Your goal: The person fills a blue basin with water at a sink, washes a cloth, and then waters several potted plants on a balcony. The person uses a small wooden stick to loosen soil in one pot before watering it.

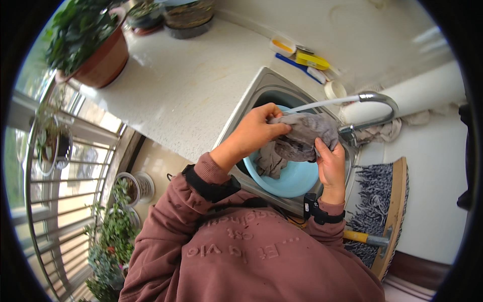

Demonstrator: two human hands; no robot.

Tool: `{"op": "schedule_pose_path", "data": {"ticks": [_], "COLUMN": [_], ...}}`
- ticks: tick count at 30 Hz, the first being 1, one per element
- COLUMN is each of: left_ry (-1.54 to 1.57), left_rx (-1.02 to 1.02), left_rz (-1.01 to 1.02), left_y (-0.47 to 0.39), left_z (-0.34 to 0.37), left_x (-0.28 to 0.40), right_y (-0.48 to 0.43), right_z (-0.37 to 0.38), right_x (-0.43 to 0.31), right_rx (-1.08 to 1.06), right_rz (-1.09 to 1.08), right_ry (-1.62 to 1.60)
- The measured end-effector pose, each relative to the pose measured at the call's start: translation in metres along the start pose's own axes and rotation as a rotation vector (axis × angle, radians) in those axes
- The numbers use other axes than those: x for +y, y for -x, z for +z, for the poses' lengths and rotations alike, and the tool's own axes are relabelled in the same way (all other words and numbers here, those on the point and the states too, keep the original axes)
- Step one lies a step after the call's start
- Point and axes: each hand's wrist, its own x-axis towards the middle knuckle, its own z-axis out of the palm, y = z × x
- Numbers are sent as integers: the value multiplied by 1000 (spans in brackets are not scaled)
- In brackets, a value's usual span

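Observation:
My left hand (261, 126) pinches one edge of a wet-looking grey cloth (302, 132). On the other side, my right hand (330, 162) grips the same cloth, with the thumb on top. The cloth is held up over a light blue plastic basin (296, 180) and carries dark stains on its lower part. Another grey-brown cloth (271, 162) lies partly in the basin, its upper end hidden behind the held one. The basin sits in a stainless steel sink (260, 81). A chrome faucet (381, 109) with a white tube (328, 102) on its spout reaches over the basin.
On the pale countertop (181, 87) stand a potted plant (98, 56) and smaller pots. A blue-handled brush (298, 67), a yellow brush (312, 60) and a soap dish (282, 46) lie behind the sink. A mop head (373, 200) leans at the right. Window railings (68, 181) run along the left.

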Motion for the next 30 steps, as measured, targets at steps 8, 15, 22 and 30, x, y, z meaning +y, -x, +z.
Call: {"op": "schedule_pose_path", "data": {"ticks": [8, 15, 22, 30], "left_ry": [-322, -635, 339, 444], "left_rx": [-1, 80, 135, 235], "left_rz": [-73, -23, -568, -726], "left_y": [-19, -38, -53, -64], "left_z": [-4, 1, 21, 45], "left_x": [-28, -63, -82, -98], "right_y": [8, -41, -98, -92], "right_z": [-52, -108, -153, -63], "right_x": [1, 49, 173, 198], "right_rx": [158, 144, -153, -798], "right_rz": [152, 203, 499, 675], "right_ry": [216, 528, 1010, 1330]}}
